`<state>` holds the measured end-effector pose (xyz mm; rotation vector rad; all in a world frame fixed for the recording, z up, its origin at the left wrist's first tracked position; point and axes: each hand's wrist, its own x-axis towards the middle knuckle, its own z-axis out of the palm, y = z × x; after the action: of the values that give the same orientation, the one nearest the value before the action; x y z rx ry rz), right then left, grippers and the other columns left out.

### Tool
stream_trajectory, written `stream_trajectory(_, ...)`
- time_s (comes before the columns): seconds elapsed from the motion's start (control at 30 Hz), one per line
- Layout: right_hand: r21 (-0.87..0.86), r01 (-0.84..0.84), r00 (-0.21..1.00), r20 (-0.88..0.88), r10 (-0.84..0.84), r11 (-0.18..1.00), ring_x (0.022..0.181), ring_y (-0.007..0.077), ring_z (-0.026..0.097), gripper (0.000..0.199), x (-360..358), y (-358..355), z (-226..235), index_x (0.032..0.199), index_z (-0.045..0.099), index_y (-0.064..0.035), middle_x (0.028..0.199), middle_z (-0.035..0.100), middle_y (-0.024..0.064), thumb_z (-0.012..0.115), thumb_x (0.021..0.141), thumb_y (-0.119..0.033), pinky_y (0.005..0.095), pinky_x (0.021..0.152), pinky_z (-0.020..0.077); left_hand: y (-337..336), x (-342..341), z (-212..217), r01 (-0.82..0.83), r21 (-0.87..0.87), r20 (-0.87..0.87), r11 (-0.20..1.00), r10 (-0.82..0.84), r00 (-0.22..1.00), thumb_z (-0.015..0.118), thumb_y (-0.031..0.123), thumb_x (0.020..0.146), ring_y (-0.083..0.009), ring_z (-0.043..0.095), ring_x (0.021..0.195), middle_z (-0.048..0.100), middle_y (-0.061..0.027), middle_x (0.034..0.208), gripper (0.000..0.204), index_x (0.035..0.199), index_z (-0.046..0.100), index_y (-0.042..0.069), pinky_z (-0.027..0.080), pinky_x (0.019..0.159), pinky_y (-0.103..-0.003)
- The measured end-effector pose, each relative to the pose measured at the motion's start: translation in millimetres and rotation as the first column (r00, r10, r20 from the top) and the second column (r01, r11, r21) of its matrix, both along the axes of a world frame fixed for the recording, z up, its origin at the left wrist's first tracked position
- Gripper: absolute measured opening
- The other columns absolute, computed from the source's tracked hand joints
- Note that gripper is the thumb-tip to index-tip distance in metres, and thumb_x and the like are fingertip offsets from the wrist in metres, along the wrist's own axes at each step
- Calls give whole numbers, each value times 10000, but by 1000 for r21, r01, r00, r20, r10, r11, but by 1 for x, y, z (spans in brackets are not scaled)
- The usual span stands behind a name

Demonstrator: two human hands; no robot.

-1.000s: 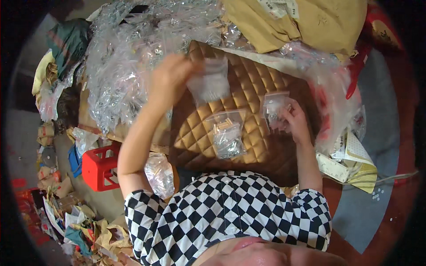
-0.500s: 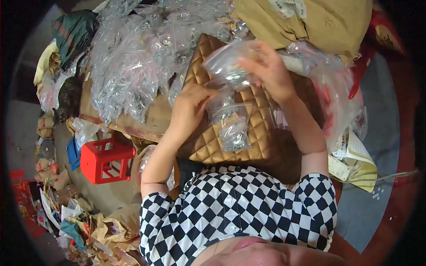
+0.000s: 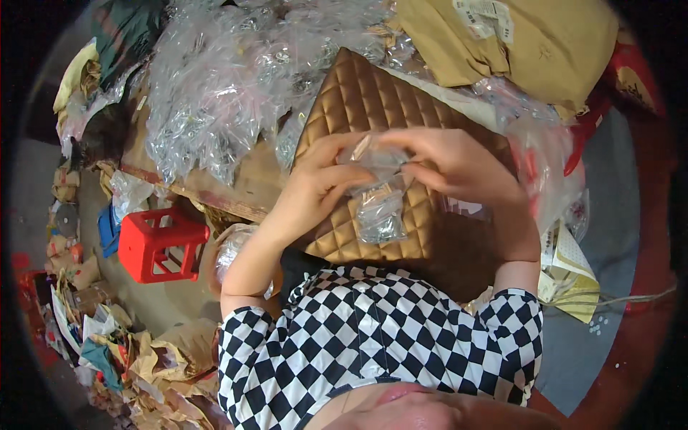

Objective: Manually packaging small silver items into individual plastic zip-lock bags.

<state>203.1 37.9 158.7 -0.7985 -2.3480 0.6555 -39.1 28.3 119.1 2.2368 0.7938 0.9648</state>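
Between my two hands, over a brown quilted mat (image 3: 369, 97), is a small clear plastic bag (image 3: 378, 160) with small light tan pieces in it. My left hand (image 3: 315, 186) pinches the bag's left side between thumb and fingers. From the right, my right hand (image 3: 459, 161) grips its other edge with bent fingers, slightly smeared by motion. Just nearer to me, another clear bag (image 3: 380, 221) lies on the mat, with tan sticks and shiny metal-looking pieces inside. My hands partly cover the held bag, so its full contents cannot be made out.
A big heap of filled clear bags (image 3: 215, 93) covers the table's far left. At the far right lies a large tan sack (image 3: 516, 50), with a clear and red plastic bag (image 3: 537, 161) nearer. A red stool (image 3: 161, 247) stands left, above scattered paper and packaging (image 3: 172, 358).
The bag came down and nearer to me from its raised place. My right hand lowered with it, and my left hand moved slightly right, closing on the bag's side.
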Motion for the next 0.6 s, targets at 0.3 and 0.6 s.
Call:
stream_trajectory(0.3, 318, -41, 997, 69, 20, 947, 839, 257, 626, 112, -6, -2, -9, 880, 667, -111, 879, 633, 54, 644, 796, -183, 367, 694, 511, -4, -2, 5, 16, 75, -65, 997, -12, 998, 637, -26, 735, -319, 560, 1124, 598, -103, 1219, 220, 919, 691, 82, 472, 916, -399)
stream_trajectory(0.6, 310, 137, 964, 176, -199, 941, 722, 261, 599, 98, 6, -4, -21, 819, 626, -76, 797, 607, 67, 689, 766, -130, 358, 641, 474, 5, -4, 0, -22, 89, -197, 996, 39, 980, 689, 160, 812, -317, 532, 1204, 663, -99, 1143, 225, 1012, 686, 57, 428, 987, -429)
